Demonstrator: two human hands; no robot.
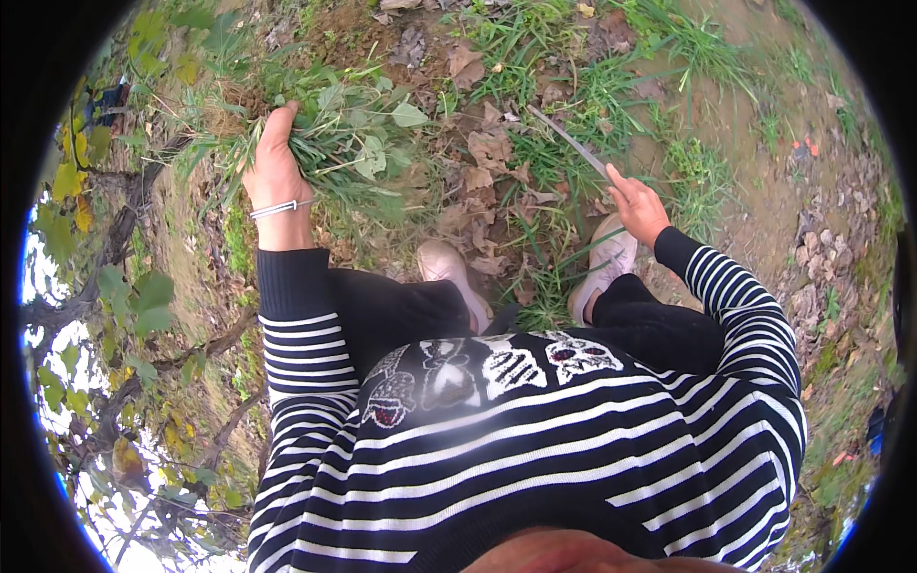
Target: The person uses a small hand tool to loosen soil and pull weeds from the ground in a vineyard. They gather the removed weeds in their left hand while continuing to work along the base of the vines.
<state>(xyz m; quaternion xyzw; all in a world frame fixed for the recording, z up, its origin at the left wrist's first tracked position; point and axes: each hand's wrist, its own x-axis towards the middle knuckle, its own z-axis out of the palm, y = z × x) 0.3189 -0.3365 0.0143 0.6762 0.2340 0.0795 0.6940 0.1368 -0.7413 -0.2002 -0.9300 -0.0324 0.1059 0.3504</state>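
Observation:
My left hand (276, 161), with a metal bangle at its wrist, grips a large bundle of uprooted green weeds and grass (351, 136). Roots with brown soil show on the bundle's left side. On the right, my right hand (637, 204) is closed around the handle end of a tool with a long, narrow metal blade (573, 143); the handle itself is hidden in the fingers. The blade points up and to the left, above growing grass (609, 93). Between the hands, the bundle and the blade are well apart.
Woody vine branches (122, 236) with green and yellow leaves run down the left side. My pale shoes (609, 261) stand on ground with dry brown leaves (491, 147) and grass tufts. A pile of dry leaves or stones (824, 254) lies at the right.

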